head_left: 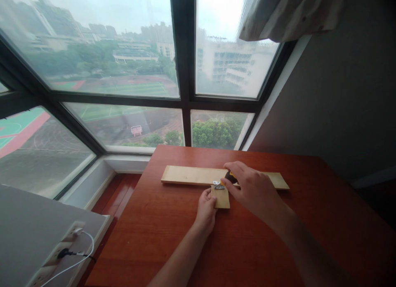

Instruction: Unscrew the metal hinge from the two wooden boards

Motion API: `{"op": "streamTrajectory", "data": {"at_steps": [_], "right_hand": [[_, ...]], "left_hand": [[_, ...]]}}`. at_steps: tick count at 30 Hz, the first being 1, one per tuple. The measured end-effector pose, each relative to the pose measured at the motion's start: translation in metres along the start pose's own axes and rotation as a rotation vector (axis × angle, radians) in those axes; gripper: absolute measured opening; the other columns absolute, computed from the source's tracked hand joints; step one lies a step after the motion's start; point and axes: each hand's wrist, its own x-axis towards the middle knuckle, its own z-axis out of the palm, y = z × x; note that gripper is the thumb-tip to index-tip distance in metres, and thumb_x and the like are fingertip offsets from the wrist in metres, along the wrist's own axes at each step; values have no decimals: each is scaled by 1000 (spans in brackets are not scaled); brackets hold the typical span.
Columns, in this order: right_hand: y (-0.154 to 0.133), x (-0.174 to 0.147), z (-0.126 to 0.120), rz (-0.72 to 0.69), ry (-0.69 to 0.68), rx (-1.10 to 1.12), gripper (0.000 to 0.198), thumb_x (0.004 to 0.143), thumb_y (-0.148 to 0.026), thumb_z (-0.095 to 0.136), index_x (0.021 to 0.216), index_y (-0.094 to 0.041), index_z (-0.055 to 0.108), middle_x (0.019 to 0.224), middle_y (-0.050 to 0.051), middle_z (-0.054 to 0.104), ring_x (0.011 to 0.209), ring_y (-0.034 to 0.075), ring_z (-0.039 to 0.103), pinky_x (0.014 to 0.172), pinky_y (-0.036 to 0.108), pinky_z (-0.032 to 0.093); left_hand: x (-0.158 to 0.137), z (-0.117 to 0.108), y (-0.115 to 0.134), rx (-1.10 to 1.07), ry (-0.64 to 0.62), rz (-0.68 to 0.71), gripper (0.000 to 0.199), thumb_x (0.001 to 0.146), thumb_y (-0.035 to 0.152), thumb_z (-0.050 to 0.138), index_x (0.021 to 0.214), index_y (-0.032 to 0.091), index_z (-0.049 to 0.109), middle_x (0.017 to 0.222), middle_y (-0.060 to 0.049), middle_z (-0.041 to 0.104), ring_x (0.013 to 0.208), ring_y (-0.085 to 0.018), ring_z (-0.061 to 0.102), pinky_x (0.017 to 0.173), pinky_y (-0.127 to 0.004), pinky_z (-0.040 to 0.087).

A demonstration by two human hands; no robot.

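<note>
My left hand (206,208) is closed on the left edge of a small, pale wooden block (222,201), thumb on top. A silvery metal hinge or bracket (219,186) lies at the block's far end, beside the long board. In my right hand (252,188) is a short black-and-yellow screwdriver (230,177), gripped by the handle and tilted down toward the metal piece. Whether its tip touches a screw is too small to tell. Behind both hands a long, pale wooden board (192,175) lies flat across the table; my right hand covers part of it.
The reddish-brown wooden table (148,245) reaches close to the window frame (185,101). At the lower left, a white cable (92,241) and a black plug (63,253) sit in wall sockets. A curtain (287,15) hangs at the upper right.
</note>
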Motion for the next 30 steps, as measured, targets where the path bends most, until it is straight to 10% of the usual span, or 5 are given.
{"op": "streamTrajectory", "data": {"at_steps": [30], "right_hand": [[5, -3, 1, -74, 59, 77, 43, 78, -14, 52, 121, -20, 52, 121, 8, 63, 106, 23, 60, 85, 34, 49]], "left_hand": [[-3, 1, 2, -8, -18, 11, 43, 61, 11, 71, 102, 14, 58, 93, -8, 71, 76, -15, 65, 70, -25, 51]]}}
